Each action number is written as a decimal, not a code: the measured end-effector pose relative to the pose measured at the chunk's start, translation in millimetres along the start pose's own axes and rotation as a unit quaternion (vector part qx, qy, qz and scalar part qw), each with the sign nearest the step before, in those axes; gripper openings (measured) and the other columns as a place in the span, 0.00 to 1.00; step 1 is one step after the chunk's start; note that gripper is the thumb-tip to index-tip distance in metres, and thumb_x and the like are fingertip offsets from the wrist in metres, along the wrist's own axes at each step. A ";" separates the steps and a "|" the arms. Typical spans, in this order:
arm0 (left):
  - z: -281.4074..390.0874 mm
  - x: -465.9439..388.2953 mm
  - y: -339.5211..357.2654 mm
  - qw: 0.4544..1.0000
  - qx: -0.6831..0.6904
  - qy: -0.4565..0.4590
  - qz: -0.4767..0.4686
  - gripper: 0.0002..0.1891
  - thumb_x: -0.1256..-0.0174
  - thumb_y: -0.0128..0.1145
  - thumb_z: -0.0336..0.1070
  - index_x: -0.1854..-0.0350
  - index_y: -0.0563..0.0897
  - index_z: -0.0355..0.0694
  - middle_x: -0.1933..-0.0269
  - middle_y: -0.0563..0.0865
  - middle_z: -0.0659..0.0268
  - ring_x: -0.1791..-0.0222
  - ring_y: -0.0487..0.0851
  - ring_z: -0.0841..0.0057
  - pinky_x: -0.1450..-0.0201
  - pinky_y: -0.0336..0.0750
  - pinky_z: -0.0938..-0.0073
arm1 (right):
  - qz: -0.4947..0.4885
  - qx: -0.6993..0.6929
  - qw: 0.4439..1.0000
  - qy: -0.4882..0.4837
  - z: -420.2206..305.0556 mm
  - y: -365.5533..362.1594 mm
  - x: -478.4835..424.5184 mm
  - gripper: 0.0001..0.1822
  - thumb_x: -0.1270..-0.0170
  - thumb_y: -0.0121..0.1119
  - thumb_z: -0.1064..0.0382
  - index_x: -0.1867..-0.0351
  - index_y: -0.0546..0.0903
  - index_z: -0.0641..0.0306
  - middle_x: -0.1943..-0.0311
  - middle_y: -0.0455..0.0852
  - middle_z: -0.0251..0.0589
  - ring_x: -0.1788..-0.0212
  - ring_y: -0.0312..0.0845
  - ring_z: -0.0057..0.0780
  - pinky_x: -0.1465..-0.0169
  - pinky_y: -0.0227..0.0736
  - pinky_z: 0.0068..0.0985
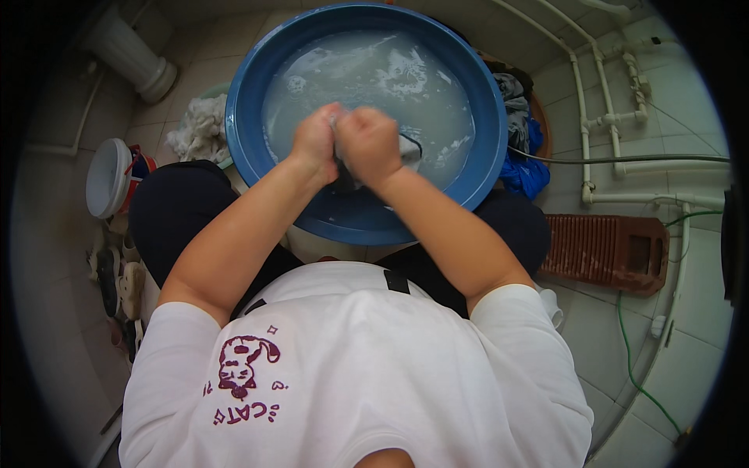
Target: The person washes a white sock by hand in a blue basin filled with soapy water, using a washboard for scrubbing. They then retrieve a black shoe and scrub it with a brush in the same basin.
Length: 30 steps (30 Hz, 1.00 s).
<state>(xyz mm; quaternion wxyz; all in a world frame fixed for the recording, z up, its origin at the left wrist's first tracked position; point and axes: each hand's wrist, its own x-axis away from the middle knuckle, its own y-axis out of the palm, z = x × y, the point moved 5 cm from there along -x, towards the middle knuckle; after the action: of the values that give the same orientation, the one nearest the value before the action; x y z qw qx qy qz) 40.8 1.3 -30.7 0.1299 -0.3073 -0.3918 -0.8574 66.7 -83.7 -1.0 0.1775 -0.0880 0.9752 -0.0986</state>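
My left hand (pixel 316 142) and my right hand (pixel 370 143) are side by side over the near part of a large blue plastic basin (pixel 487 111). Both are closed on a wet grey and white cloth (pixel 411 151) with a dark edge. Part of the cloth shows beyond the hand on the picture's right, and a darker part hangs below between the hands. Cloudy, soapy water (pixel 351 64) with patches of foam fills the basin. The fingers are partly hidden and slightly blurred.
White laundry (pixel 202 128) lies in a pale green basin at the left, near a white bucket (pixel 106 178) and several shoes (pixel 131 284). At the right are dark and blue clothes (pixel 518 117), a hose (pixel 620 158), a brown washboard (pixel 608 251) and white wall pipes (pixel 585 128).
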 end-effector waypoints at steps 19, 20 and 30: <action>-10.7 -34.6 -29.9 0.999 -0.005 -0.024 -0.029 0.15 0.33 0.48 0.50 0.75 0.73 0.46 0.74 0.78 0.68 0.72 0.77 0.74 0.65 0.74 0.74 | -0.047 0.098 0.959 -0.261 -46.1 16.5 29.1 0.10 0.49 0.58 0.68 0.85 0.71 0.62 0.83 0.73 0.45 0.80 0.70 0.45 0.75 0.65 0.33; -10.1 -6.3 -6.0 0.995 0.026 -0.056 -0.077 0.16 0.33 0.48 0.51 0.76 0.71 0.47 0.76 0.75 0.68 0.74 0.76 0.75 0.66 0.73 0.74 | -0.034 0.086 0.967 -0.237 -36.5 6.2 16.3 0.09 0.47 0.59 0.66 0.82 0.73 0.63 0.81 0.73 0.45 0.79 0.70 0.42 0.74 0.65 0.33; 109.6 -41.3 -28.1 0.893 -0.282 0.330 0.118 0.22 0.36 0.53 0.50 0.49 0.76 0.37 0.51 0.80 0.58 0.51 0.77 0.64 0.45 0.71 0.65 | 0.075 0.105 0.979 0.160 79.4 -108.7 -52.3 0.22 0.40 0.57 0.45 0.62 0.79 0.66 0.59 0.80 0.46 0.56 0.75 0.33 0.52 0.69 0.30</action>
<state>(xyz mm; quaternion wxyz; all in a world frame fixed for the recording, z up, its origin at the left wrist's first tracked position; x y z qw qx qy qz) 106.5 101.5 -18.1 0.2603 -0.0746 -0.0291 -0.9622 158.7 -190.5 -32.4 0.0344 0.0217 0.9790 -0.1996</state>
